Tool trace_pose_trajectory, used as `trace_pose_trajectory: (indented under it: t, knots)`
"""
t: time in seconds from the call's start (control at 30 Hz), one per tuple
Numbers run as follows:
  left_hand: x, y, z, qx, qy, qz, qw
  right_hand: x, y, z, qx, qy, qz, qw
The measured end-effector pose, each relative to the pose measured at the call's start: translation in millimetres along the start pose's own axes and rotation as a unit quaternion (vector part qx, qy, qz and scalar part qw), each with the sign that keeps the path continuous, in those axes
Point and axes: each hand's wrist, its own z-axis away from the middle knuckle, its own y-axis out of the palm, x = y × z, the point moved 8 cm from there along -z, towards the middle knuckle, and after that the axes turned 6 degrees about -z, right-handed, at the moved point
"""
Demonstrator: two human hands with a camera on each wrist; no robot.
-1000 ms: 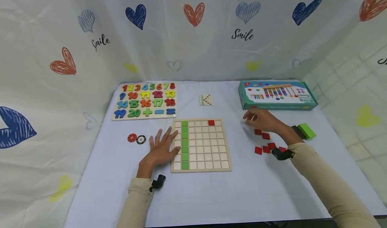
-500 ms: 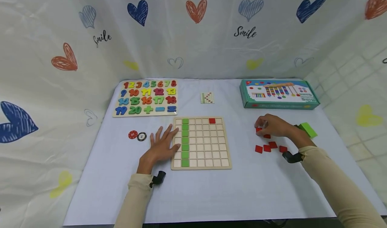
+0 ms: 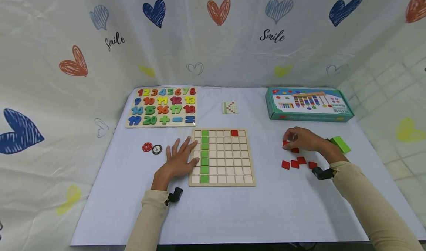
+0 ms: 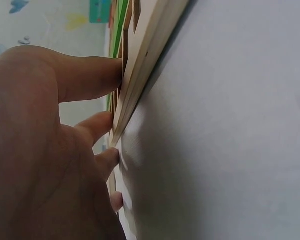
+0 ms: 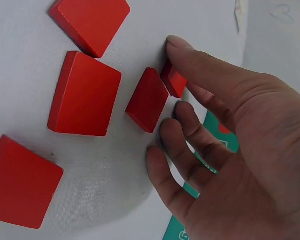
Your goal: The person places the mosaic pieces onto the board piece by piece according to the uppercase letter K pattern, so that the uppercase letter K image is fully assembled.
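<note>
My left hand [image 3: 179,162] lies with spread, straight fingers on the left edge of a wooden grid board [image 3: 222,184]. Green tiles [image 3: 204,154] fill one column of that board, and a red tile [image 3: 234,133] sits in its top row. Over at the right, my right hand [image 3: 303,139] pinches a small red square tile [image 5: 174,80] between thumb and forefinger, at table level. Right beside it lies another red tile [image 5: 148,100]. More loose red tiles [image 3: 294,164] are scattered nearer to me.
A number puzzle board [image 3: 160,122] stands back left, with a red chip [image 3: 147,147] and a black chip [image 3: 157,149] before it. A small pattern card [image 3: 229,108] lies behind the grid board. Right are a green box [image 3: 311,105] and a green block [image 3: 341,144].
My right hand has moved right and toward me, down to the rear loose red tiles, and its fingers have closed around one. The left hand stays on the board.
</note>
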Motion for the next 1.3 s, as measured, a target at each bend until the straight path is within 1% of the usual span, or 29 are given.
trace_pose_trajectory:
  t: [0.1, 0.27, 0.43, 0.53, 0.63, 0.7, 0.8, 1.0, 1.17, 1.3]
  knots:
    - [0.5, -0.5, -0.2, -0.004, 0.003, 0.004, 1.0000, 0.1, -0.2, -0.3, -0.002, 0.000, 0.002, 1.000]
    - [-6.3, -7.7, 5.9, -0.006, 0.006, 0.014, 0.9999, -1.3, -1.2, -1.0, -0.008, 0.010, 0.005, 1.000]
    - [-10.5, -11.9, 8.8, 0.000, 0.001, 0.007, 1.0000, 2.7, -6.7, -0.2, -0.011, 0.007, 0.014, 1.000]
    - [-9.6, -10.9, 8.0, -0.001, 0.000, 0.009, 1.0000, 4.7, -8.7, 1.8, -0.006, 0.006, 0.015, 1.000]
    - [-5.5, -6.6, 5.4, -0.004, 0.001, 0.016, 0.9999, 6.8, -9.5, 4.1, 0.000, 0.002, 0.014, 1.000]
    - [-3.0, -3.6, 3.8, -0.007, 0.002, 0.017, 0.9998, 9.7, -10.1, 4.2, -0.003, -0.004, 0.014, 1.000]
    - [-0.4, -0.9, 2.4, -0.009, 0.003, 0.015, 0.9998, 17.8, -12.6, 2.8, -0.018, -0.021, 0.013, 1.000]
    - [-1.7, -2.1, 3.7, -0.005, 0.004, 0.015, 0.9999, 40.2, -15.7, -4.5, -0.072, -0.053, 0.001, 0.996]
    - [-1.6, -1.6, 3.5, -0.006, 0.003, 0.009, 0.9999, 59.5, -8.9, -15.6, -0.102, -0.078, -0.009, 0.992]
    - [-1.1, -0.7, 2.7, -0.011, 0.004, 0.005, 0.9999, 76.1, -0.7, -24.2, -0.121, -0.097, -0.031, 0.987]
